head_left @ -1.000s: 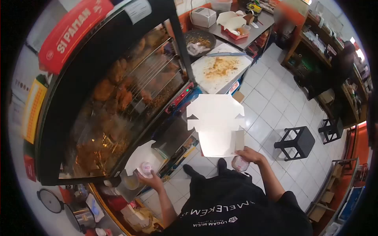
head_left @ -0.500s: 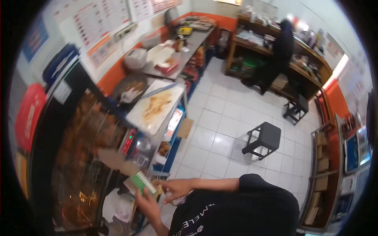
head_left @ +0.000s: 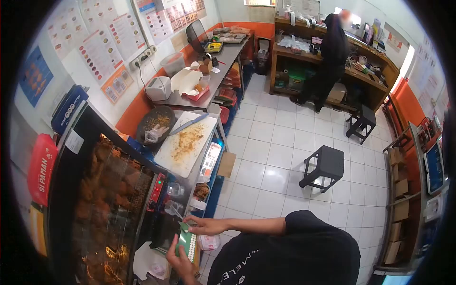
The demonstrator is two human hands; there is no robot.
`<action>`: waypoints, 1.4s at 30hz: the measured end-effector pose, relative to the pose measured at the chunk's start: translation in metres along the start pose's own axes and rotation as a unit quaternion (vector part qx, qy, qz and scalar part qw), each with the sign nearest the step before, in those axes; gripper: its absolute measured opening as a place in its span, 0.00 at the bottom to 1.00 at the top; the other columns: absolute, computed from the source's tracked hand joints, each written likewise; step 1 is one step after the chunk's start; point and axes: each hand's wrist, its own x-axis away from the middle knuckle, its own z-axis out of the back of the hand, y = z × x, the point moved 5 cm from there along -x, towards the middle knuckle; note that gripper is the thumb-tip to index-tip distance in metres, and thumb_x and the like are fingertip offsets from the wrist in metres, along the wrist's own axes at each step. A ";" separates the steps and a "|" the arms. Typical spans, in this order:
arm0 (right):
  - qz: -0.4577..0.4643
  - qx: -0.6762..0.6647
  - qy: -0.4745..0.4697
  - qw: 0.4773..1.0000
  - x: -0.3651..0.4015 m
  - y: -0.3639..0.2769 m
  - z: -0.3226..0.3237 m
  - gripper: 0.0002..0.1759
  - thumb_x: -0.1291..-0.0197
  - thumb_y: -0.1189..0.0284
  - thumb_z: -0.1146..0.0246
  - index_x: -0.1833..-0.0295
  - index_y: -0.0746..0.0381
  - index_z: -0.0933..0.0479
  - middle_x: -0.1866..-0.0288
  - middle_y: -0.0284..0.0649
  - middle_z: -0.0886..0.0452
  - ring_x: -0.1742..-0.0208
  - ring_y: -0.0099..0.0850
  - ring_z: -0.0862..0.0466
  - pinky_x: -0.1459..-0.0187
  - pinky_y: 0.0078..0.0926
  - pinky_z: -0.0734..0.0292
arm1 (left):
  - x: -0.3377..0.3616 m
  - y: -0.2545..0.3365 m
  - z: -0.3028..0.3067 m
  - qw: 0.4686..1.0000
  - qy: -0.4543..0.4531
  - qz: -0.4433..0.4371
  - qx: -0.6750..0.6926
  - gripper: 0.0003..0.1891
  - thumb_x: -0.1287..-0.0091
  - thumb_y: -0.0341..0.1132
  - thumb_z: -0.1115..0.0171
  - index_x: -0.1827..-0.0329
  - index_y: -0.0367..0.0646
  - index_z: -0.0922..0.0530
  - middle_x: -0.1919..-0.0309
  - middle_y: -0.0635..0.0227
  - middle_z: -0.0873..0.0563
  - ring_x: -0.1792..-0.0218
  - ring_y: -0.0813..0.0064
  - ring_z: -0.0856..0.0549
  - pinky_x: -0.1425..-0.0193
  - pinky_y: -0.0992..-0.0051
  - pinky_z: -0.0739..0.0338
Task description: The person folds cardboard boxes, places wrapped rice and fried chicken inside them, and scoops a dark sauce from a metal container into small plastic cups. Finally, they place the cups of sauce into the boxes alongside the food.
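Gripping a green pack (head_left: 185,241) in the left hand (head_left: 179,261), fingers wrapped on its lower end, row of white marks down its right edge. Right hand (head_left: 203,226) has its fingertips on the pack's top end; white wrapped bundle with red print (head_left: 209,242) sits under that palm, looks held, exact finger grip hidden. Pack is up in front of the body, right of the glass food cabinet (head_left: 108,190). Open white carton (head_left: 143,262) just left of the left hand, second wrapped bundle (head_left: 157,270) in it. Further up: cutting board (head_left: 183,149) with brown crumbs, knife (head_left: 189,124) across its far end, black pan (head_left: 155,119) beside it with food and a plastic bag in it. Beyond that, metal desk (head_left: 216,78) with a red-and-white food box (head_left: 197,95). Two black stools (head_left: 325,163) on white floor tiles; another person (head_left: 330,52) stands at the far shelves.
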 end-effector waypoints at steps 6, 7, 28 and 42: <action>0.020 0.136 -0.099 0.986 0.015 -0.044 -0.012 0.25 0.21 0.56 0.47 0.29 0.56 0.42 0.46 0.55 0.22 0.47 0.46 0.17 0.47 0.45 0.26 | 0.000 0.058 0.002 0.998 -0.025 -0.012 -0.051 0.37 0.40 0.21 0.48 0.21 0.38 0.34 0.77 0.72 0.24 0.78 0.84 0.31 0.70 0.77 0.36; 0.058 0.176 -0.127 0.974 0.016 -0.044 -0.018 0.25 0.21 0.57 0.47 0.29 0.56 0.42 0.49 0.56 0.22 0.49 0.48 0.16 0.49 0.46 0.25 | 0.000 0.057 0.002 0.998 -0.021 -0.028 -0.046 0.38 0.40 0.21 0.48 0.20 0.39 0.36 0.81 0.75 0.28 0.80 0.85 0.35 0.72 0.77 0.40; 0.155 0.284 -0.065 0.944 0.030 -0.122 -0.029 0.38 0.32 0.56 0.35 0.25 0.56 0.43 0.43 0.60 0.27 0.57 0.62 0.18 0.53 0.55 0.24 | -0.004 0.083 0.011 0.998 0.035 -0.006 -0.052 0.31 0.36 0.20 0.47 0.26 0.41 0.34 0.82 0.76 0.36 0.78 0.84 0.37 0.68 0.76 0.42; 0.198 0.353 -0.109 0.908 0.023 -0.125 -0.044 0.41 0.39 0.61 0.30 0.30 0.67 0.43 0.40 0.56 0.31 0.53 0.59 0.17 0.56 0.54 0.21 | 0.001 0.070 0.027 0.997 -0.005 0.036 0.063 0.28 0.28 0.27 0.39 0.26 0.40 0.37 0.77 0.76 0.28 0.71 0.85 0.28 0.60 0.80 0.35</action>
